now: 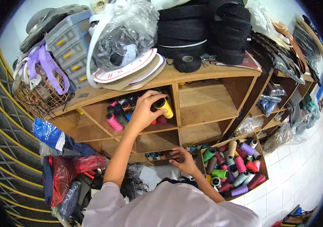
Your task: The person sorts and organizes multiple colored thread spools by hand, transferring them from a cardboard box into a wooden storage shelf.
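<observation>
My left hand (pixel 146 109) grips a yellow thread spool (pixel 164 109) in the upper shelf compartment, fingers over its dark end. Around it in that compartment stand other spools: a pink spool (pixel 114 122) lies at the left, and a dark red spool (pixel 162 119) is partly covered below the yellow one. Lower down, my right hand (pixel 183 160) hangs in front of the bottom shelf with its fingers apart and nothing in them. Right of this hand, a cardboard box (pixel 264 160) on the floor holds several spools of many colours, including a bright green spool (pixel 220 173).
The wooden shelf (pixel 203 100) has several compartments. On top are black webbing rolls (pixel 182 26), a clock face (pixel 125 70), a drawer unit (pixel 68 49) and a wicker basket (pixel 36 89). Bagged fabrics (pixel 65 174) pile up at the left, beside a folding metal gate (pixel 10 151).
</observation>
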A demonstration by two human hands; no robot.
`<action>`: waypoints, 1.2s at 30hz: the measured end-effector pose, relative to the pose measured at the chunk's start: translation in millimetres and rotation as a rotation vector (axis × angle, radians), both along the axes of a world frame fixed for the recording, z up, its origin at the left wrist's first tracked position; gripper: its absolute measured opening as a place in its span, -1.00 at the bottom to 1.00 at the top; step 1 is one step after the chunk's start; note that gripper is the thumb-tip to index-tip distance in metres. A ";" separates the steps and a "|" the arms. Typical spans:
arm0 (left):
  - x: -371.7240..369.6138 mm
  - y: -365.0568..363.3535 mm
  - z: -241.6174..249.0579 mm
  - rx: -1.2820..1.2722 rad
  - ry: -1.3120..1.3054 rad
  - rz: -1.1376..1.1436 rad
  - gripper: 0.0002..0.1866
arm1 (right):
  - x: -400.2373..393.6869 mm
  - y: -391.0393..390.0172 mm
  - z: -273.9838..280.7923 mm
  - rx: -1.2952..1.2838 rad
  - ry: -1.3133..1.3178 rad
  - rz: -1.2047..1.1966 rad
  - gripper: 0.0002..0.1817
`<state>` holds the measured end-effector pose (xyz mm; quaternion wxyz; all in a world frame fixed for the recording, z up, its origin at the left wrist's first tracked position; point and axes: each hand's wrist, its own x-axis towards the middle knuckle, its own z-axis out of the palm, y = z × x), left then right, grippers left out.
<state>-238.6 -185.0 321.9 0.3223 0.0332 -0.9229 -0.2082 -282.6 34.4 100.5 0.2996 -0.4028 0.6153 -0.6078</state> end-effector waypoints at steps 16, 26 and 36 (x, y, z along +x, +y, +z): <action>-41.3 -22.4 -61.0 -0.217 -0.145 0.144 -0.46 | -22.2 -16.4 -13.2 -0.032 -0.044 -0.042 -0.49; -36.3 -16.1 -71.8 -0.241 -0.188 0.176 -0.46 | -21.4 -19.7 -18.8 0.054 -0.065 0.007 -0.48; 22.1 -36.9 -32.6 -0.166 -0.223 0.407 -0.46 | -27.7 -23.1 -43.3 -0.049 -0.077 0.013 -0.56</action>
